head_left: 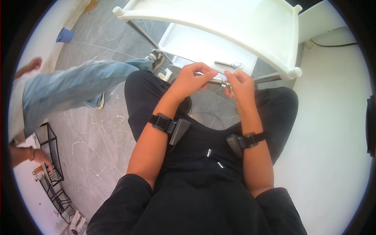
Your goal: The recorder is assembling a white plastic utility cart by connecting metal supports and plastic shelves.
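Observation:
Held level between my hands, in front of my knees, is a shiny metal tube [214, 81]. My left hand [192, 81] is closed around its left part, with the thumb along the top. At the tube's right end, the fingers of my right hand [239, 83] pinch a small metal fitting [226, 85]; they partly hide it, and I cannot tell whether it sits inside the tube. Beyond my hands, a similar metal rod [224, 63] with a pale end piece lies on the lower shelf [188, 39]. Two small metal pieces, one a short cylinder [209, 152] and one thinner pin [221, 165], rest on my lap.
A white shelf cart [235, 17] with metal posts stands close ahead. To the left another person's leg [78, 80] reaches across the grey tile floor. A blue bin [65, 35] stands by the wall, and black wire racks [53, 156] are at the lower left.

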The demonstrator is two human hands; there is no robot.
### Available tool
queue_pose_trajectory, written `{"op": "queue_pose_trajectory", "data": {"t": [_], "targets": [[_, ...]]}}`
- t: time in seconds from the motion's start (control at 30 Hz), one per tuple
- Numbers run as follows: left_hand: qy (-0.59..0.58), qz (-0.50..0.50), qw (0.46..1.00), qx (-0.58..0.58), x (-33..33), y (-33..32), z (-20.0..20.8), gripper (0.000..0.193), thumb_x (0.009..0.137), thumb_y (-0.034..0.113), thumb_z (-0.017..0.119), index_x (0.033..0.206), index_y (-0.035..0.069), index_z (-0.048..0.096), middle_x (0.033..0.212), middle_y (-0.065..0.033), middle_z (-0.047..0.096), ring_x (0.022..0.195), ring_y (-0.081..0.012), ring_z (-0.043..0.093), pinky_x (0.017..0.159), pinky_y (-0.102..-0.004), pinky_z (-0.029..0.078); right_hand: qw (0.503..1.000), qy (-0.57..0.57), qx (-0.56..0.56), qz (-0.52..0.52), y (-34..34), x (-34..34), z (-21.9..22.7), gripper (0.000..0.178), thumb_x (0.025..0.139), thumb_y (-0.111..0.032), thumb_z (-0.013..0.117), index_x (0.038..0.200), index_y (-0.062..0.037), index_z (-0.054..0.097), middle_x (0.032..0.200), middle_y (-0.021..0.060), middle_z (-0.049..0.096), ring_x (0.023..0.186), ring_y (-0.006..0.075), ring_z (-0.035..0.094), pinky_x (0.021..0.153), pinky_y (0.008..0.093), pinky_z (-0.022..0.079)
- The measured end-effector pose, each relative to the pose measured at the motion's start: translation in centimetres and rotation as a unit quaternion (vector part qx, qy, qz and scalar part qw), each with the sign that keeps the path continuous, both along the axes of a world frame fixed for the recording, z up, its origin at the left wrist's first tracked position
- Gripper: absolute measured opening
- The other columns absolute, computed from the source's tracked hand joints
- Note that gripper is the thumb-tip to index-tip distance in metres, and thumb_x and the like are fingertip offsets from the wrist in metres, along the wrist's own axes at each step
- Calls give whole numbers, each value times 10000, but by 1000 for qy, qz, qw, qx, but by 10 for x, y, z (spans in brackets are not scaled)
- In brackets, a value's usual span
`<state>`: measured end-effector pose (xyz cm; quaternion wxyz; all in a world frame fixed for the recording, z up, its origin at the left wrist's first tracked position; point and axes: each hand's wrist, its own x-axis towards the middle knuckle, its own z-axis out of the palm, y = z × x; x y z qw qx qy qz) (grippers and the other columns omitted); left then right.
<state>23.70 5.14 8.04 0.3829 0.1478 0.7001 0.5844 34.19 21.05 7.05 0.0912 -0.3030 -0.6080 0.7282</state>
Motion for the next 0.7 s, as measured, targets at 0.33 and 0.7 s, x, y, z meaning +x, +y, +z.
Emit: {"op": "queue_pose_trajectory", "data": {"t": [0.33, 0.7], "targets": [[83, -19, 993, 83, 2, -2, -19, 190, 857, 117, 761, 980, 14, 660, 943, -23, 664, 806, -90, 625, 712, -224, 503, 1000, 5, 4, -9, 2, 0, -11, 276, 905, -192, 684, 723, -21, 563, 573, 47, 569, 410, 93, 509, 385, 231, 338], [9, -7, 998, 57, 2, -3, -22, 210, 880, 124, 740, 1031, 8, 652, 907, -49, 661, 770, -84, 615, 682, -214, 492, 1000, 13, 6, -17, 1, 1, -13, 272, 907, -183, 682, 727, -19, 561, 592, 40, 563, 418, 93, 511, 383, 236, 335]]}}
